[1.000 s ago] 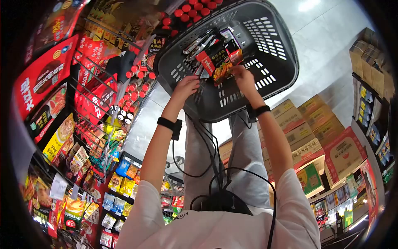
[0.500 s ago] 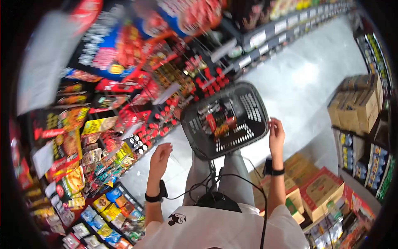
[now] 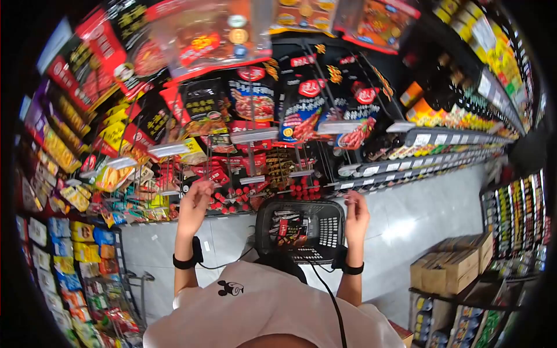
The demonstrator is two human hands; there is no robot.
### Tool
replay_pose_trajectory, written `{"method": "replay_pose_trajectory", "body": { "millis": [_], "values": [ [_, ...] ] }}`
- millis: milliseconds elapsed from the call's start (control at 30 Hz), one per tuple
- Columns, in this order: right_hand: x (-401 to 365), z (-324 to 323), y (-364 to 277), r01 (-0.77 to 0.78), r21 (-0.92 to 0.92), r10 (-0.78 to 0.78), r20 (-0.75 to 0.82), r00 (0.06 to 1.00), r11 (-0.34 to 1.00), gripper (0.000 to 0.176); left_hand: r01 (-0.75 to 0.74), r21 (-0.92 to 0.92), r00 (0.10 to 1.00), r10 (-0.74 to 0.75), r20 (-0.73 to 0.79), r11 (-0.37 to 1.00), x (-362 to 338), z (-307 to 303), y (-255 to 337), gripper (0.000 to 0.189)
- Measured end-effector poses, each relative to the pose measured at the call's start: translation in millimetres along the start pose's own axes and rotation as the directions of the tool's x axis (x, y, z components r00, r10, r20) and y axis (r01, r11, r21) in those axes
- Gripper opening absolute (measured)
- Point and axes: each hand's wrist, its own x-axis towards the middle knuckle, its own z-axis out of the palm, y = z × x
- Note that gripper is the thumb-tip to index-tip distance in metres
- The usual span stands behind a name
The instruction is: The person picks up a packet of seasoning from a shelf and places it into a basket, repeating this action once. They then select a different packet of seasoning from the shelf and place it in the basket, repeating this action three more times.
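Note:
A black plastic basket (image 3: pixel 332 231) is low in front of me, with several small dark and red packets (image 3: pixel 290 227) inside. My left hand (image 3: pixel 196 203) is raised left of the basket, in front of the red-capped items (image 3: pixel 219 204) at the rack's lower edge; its fingers are loosely bent, with nothing held. Just past the basket's right rim, my right hand (image 3: pixel 357 213) is up with fingers partly curled and apart, also bare. Hanging bagged snacks (image 3: pixel 252 95) face me above both hands.
Metal hooks with price tags (image 3: pixel 255 135) stick out toward me. Shelves (image 3: pixel 429 139) run off to the right. Cardboard boxes (image 3: pixel 444 269) stand at lower right, a rack of colourful packets (image 3: pixel 87 252) at lower left. A cable (image 3: pixel 331 290) crosses my shirt.
My view has turned and tilted up to face the snack rack squarely. The basket now appears lower, close to my body. Both hands remain raised on either side of it.

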Motion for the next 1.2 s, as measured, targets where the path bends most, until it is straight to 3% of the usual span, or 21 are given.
{"method": "replay_pose_trajectory", "body": {
  "millis": [100, 233, 333, 500, 633, 667, 767, 833, 867, 967, 1000, 1100, 1200],
  "values": [
    [3, 44, -14, 0.071, 0.082, -0.088, 0.225, 0.97, 0.994, 0.019, -0.096, -0.078, 0.991, 0.088, -0.1, 0.992, 4, -25, -4, 0.022],
    [0, 110, -41, -0.018, 0.074, -0.026, 0.549, 0.836, 0.997, 0.017, -0.125, -0.158, 0.976, 0.092, -0.199, 0.979, 18, -57, -32, 0.021],
    [13, 158, -58, 0.024, 0.012, -0.026, 0.667, 0.745, 1.0, 0.018, -0.137, -0.187, 0.977, 0.102, -0.189, 0.973, 39, -70, -54, 0.02],
    [53, 247, -49, 0.239, 0.064, -0.227, 0.614, 0.756, 0.969, 0.02, -0.144, -0.203, 0.981, 0.114, -0.154, 0.969, 95, -80, -79, 0.027],
    [78, 306, -50, 0.38, -0.052, -0.306, 0.498, 0.812, 0.924, 0.034, -0.308, -0.069, 0.92, 0.279, -0.274, 0.949, 155, -81, -98, 0.042],
    [88, 318, -45, 0.261, -0.124, -0.152, 0.55, 0.821, 0.957, 0.044, -0.309, -0.049, 0.917, 0.285, -0.278, 0.95, 163, -80, -93, 0.045],
    [93, 344, -52, 0.308, -0.096, -0.229, 0.474, 0.85, 0.946, 0.048, -0.408, -0.037, 0.881, 0.382, -0.279, 0.912, 197, -79, -109, 0.054],
    [99, 353, -54, 0.26, -0.091, -0.186, 0.481, 0.857, 0.961, 0.052, -0.509, -0.078, 0.834, 0.469, -0.29, 0.857, 217, -75, -126, 0.056],
    [100, 356, -57, 0.248, -0.092, -0.178, 0.469, 0.865, 0.964, 0.054, -0.492, -0.004, 0.84, 0.473, -0.267, 0.871, 221, -77, -129, 0.059],
    [107, 362, -47, 0.18, -0.057, -0.132, 0.478, 0.868, 0.982, 0.057, -0.426, -0.063, 0.899, 0.415, -0.142, 0.902, 217, -81, -106, 0.06],
    [109, 364, -45, 0.158, -0.026, -0.124, 0.494, 0.86, 0.987, 0.058, -0.408, -0.129, 0.911, 0.393, -0.127, 0.904, 213, -79, -102, 0.064],
    [108, 363, -44, 0.145, 0.078, -0.165, 0.493, 0.854, 0.986, 0.053, -0.401, -0.091, 0.913, 0.389, -0.126, 0.912, 208, -76, -101, 0.067],
    [94, 352, -70, 0.059, 0.209, -0.165, 0.537, 0.828, 0.976, 0.044, -0.359, -0.149, 0.933, 0.351, -0.074, 0.922, 201, -78, -89, 0.047]
  ]
}}
